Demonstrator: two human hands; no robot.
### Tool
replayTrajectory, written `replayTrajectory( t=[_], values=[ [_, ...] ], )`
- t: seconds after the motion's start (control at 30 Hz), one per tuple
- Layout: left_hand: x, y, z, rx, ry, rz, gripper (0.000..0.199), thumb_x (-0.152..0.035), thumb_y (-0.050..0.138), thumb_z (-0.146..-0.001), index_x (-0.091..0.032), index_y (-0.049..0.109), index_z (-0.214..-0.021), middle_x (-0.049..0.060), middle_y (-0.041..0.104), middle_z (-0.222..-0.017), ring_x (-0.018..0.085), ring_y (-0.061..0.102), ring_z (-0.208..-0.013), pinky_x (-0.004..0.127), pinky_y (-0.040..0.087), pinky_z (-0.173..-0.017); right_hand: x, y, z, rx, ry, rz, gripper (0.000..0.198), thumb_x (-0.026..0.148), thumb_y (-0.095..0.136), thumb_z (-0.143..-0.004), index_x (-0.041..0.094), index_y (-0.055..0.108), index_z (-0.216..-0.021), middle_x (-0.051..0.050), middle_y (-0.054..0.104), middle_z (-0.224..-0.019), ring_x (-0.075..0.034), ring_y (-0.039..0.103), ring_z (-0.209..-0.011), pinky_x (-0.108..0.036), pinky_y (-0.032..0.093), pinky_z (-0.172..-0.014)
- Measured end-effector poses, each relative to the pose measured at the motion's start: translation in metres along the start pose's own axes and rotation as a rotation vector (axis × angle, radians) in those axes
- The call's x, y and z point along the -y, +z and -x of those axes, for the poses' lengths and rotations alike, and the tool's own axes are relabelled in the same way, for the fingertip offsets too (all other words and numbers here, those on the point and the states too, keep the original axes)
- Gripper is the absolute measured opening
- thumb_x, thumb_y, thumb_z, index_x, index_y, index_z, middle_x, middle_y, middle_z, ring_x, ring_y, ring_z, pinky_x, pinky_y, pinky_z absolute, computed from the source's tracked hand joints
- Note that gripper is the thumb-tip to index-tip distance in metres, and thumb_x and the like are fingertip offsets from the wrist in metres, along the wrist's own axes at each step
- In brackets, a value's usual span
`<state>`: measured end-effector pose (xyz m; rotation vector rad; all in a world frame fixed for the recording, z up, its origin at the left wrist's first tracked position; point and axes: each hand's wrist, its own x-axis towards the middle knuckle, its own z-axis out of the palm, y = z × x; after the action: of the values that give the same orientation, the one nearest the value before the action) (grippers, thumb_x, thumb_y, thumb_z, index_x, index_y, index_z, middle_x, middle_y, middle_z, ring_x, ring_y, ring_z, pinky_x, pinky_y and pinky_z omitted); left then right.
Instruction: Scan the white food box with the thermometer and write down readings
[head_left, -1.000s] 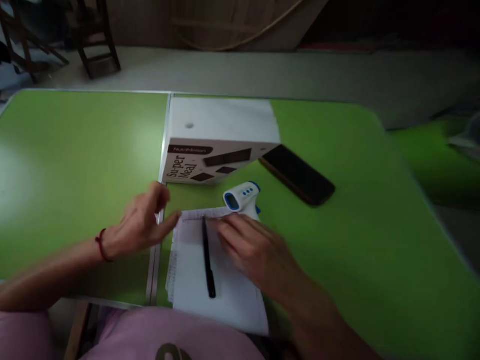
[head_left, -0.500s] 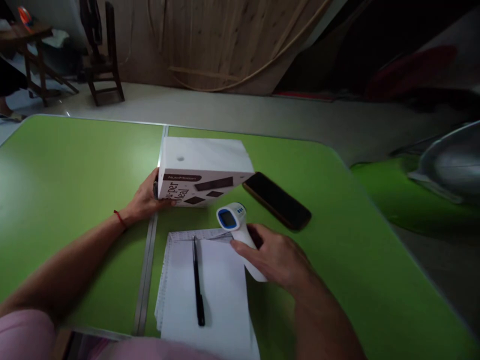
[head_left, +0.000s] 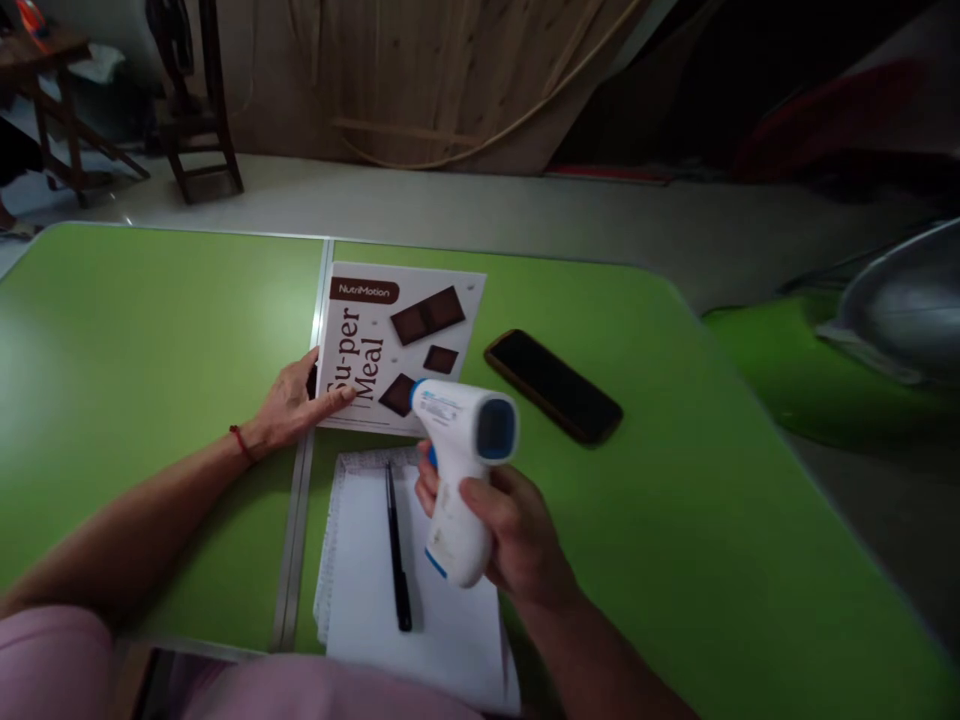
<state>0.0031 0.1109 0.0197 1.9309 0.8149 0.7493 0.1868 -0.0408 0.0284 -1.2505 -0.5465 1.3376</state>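
Note:
My left hand (head_left: 296,405) grips a white box (head_left: 450,345) with "NutriMotion Su-per Meal" and brown chocolate pieces printed on its face. The thumb lies over the box's lower left corner, while the other fingers are at its left side, partly hidden. Something dark shows between hand and box; I cannot make it out. In my right hand (head_left: 510,530) is a white and blue infrared thermometer (head_left: 459,500), held by its handle, its nose angled left at the box's lower edge. Below lies a notepad (head_left: 442,640) of white paper with a black pen (head_left: 397,560) on it.
A dark smartphone (head_left: 555,385) lies on the green table (head_left: 675,520), right of the box. A metal strip (head_left: 296,540) runs across the tabletop. Beyond stand a wooden chair (head_left: 196,130) and a small wooden table (head_left: 56,60); a green object (head_left: 787,370) is at the right.
The box has tilted so its printed face now shows fully. My right hand has lifted the thermometer and turned it upright, nose toward the box.

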Motion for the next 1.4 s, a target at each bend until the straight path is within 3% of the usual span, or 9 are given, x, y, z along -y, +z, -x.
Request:
replayTrajectory(
  t=[0.13, 0.43, 0.87, 1.4],
  values=[
    [0.003, 0.000, 0.000, -0.002, 0.019, 0.001, 0.056, -0.062, 0.060, -0.084, -0.013, 0.059, -0.113, 0.013, 0.069, -0.110, 0.025, 0.067, -0.094, 0.037, 0.057, -0.078, -0.024, -0.004, -0.005, 0.038, -0.014, 0.119, 0.039, 0.043, 0.071, -0.067, 0.017, 0.068, -0.096, -0.004, 0.063, -0.078, -0.015, 0.055, -0.067, -0.030, 0.048, -0.062],
    [0.006, 0.000, 0.000, 0.006, 0.050, -0.016, 0.054, -0.060, 0.060, -0.085, -0.013, 0.059, -0.112, 0.013, 0.070, -0.105, 0.024, 0.068, -0.089, 0.034, 0.056, -0.072, -0.042, -0.002, -0.012, 0.081, -0.105, 0.131, 0.042, 0.049, 0.067, -0.074, 0.017, 0.070, -0.101, -0.006, 0.065, -0.081, -0.016, 0.057, -0.069, -0.032, 0.050, -0.064],
    [0.005, -0.001, -0.001, 0.024, 0.071, 0.000, 0.054, -0.060, 0.060, -0.085, -0.013, 0.058, -0.112, 0.013, 0.070, -0.106, 0.023, 0.068, -0.090, 0.033, 0.057, -0.073, -0.043, -0.005, -0.013, 0.049, -0.053, 0.116, 0.040, 0.047, 0.071, -0.070, 0.017, 0.072, -0.097, -0.004, 0.063, -0.076, -0.015, 0.056, -0.068, -0.031, 0.048, -0.064],
    [0.003, -0.002, -0.001, 0.040, 0.035, 0.036, 0.055, -0.057, 0.064, -0.084, -0.014, 0.056, -0.117, 0.014, 0.068, -0.111, 0.025, 0.068, -0.094, 0.038, 0.060, -0.078, -0.041, -0.004, -0.011, 0.135, -0.096, 0.139, 0.042, 0.050, 0.067, -0.076, 0.017, 0.067, -0.101, -0.002, 0.058, -0.074, -0.015, 0.050, -0.068, -0.030, 0.045, -0.063]
  ],
)
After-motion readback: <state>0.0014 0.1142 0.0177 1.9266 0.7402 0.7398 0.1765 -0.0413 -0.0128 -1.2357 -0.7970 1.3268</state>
